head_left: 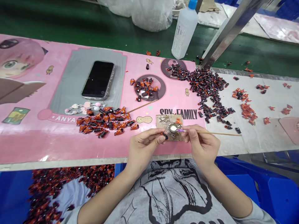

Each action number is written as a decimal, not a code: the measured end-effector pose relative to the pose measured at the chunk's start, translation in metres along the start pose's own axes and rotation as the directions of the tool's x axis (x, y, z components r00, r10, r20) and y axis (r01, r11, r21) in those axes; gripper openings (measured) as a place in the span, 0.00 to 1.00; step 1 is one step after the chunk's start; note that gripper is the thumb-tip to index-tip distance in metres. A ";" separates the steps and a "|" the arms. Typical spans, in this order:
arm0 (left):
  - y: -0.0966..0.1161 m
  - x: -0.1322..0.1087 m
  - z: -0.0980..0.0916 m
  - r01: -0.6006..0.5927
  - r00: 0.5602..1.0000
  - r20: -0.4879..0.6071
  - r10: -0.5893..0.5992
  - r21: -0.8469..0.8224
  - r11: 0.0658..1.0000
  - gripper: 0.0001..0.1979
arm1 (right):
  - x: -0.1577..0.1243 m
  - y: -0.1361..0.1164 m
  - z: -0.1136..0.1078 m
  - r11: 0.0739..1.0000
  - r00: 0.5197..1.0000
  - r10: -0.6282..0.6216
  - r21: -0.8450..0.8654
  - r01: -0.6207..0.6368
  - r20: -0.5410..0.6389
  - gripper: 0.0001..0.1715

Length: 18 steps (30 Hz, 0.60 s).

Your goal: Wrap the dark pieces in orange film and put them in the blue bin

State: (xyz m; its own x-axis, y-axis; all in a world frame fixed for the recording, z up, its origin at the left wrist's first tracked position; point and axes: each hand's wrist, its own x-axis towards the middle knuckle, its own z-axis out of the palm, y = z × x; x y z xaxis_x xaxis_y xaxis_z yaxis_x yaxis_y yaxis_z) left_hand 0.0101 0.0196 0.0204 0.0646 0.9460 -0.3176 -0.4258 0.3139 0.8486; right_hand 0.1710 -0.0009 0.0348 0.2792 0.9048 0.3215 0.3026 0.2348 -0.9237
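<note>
Left hand [143, 149] pinches a dark piece [164, 136], right hand [202, 146] grips a stick [217, 133] — hands apart, over a card [163, 123]; loose heaps [105, 119] wait at 11 o'clock.

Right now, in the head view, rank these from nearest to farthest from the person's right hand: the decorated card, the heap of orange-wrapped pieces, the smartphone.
1. Decorated card: just left of the right hand.
2. Heap of orange-wrapped pieces: farther left.
3. Black smartphone: upper left, beyond the heap.

A pink printed mat [56, 146] reads "SPY FAMILY" and "ANYA"; the bottle label [182, 39] is too small to read.
</note>
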 end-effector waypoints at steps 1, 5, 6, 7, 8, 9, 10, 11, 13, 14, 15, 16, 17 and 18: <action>0.000 0.000 0.000 0.001 1.000 0.000 -0.001 -0.003 1.000 0.11 | 0.000 -0.004 -0.001 0.999 0.999 -0.037 -0.008 0.037 0.024 0.10; 0.004 0.000 0.002 0.026 0.999 0.024 -0.026 -0.024 0.999 0.12 | -0.002 -0.014 -0.003 0.983 0.978 -0.173 -0.047 0.179 0.117 0.08; 0.005 0.000 0.003 0.032 0.999 0.034 -0.031 -0.031 0.999 0.13 | -0.002 -0.015 -0.002 0.978 0.971 -0.197 -0.048 0.205 0.134 0.08; 0.006 -0.001 0.003 0.035 0.999 0.041 -0.034 -0.039 0.999 0.13 | -0.002 -0.016 -0.002 0.973 0.965 -0.217 -0.047 0.226 0.148 0.08; 0.007 -0.001 0.003 0.037 0.998 0.046 -0.035 -0.048 0.998 0.13 | -0.002 -0.016 -0.001 0.970 0.960 -0.231 -0.043 0.241 0.157 0.08; 0.008 -0.001 0.003 0.037 0.998 0.051 -0.034 -0.058 0.998 0.13 | -0.003 -0.016 0.000 0.967 0.956 -0.243 -0.039 0.253 0.163 0.08; 0.009 -0.002 0.002 0.038 0.998 0.059 -0.034 -0.069 0.997 0.13 | -0.003 -0.015 0.000 0.964 0.952 -0.255 -0.035 0.264 0.167 0.08; 0.009 -0.003 0.002 0.039 0.997 0.067 -0.034 -0.078 0.996 0.13 | -0.004 -0.015 0.001 0.961 0.948 -0.267 -0.031 0.276 0.171 0.08; 0.010 -0.005 0.001 0.045 0.996 0.087 -0.038 -0.086 0.995 0.12 | -0.005 -0.015 0.001 0.954 0.938 -0.288 -0.028 0.299 0.191 0.09; 0.010 -0.006 0.001 0.049 0.994 0.097 -0.041 -0.086 0.995 0.12 | -0.005 -0.016 0.001 0.951 0.933 -0.297 -0.031 0.309 0.205 0.09; 0.011 -0.007 0.001 0.052 0.994 0.103 -0.044 -0.084 0.995 0.12 | -0.005 -0.017 0.001 0.947 0.926 -0.305 -0.035 0.320 0.220 0.09; 0.011 -0.007 0.000 0.056 0.993 0.108 -0.047 -0.082 0.995 0.11 | -0.005 -0.018 0.000 0.943 0.920 -0.313 -0.041 0.331 0.235 0.09; 0.012 -0.008 0.000 0.061 0.993 0.107 -0.052 -0.082 0.995 0.11 | -0.004 -0.020 0.000 0.939 0.914 -0.319 -0.046 0.340 0.250 0.09; 0.012 -0.008 0.001 0.072 0.993 0.104 -0.063 -0.084 0.994 0.12 | -0.003 -0.023 -0.001 0.934 0.907 -0.328 -0.050 0.352 0.263 0.09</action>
State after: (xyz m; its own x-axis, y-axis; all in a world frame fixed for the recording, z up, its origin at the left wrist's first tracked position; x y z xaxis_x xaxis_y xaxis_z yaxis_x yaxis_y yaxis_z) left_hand 0.0050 0.0158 0.0340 0.1846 0.9277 -0.3245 -0.4947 0.3730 0.7850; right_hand 0.1641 -0.0090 0.0555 -0.0856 0.8374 0.5399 0.4271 0.5204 -0.7394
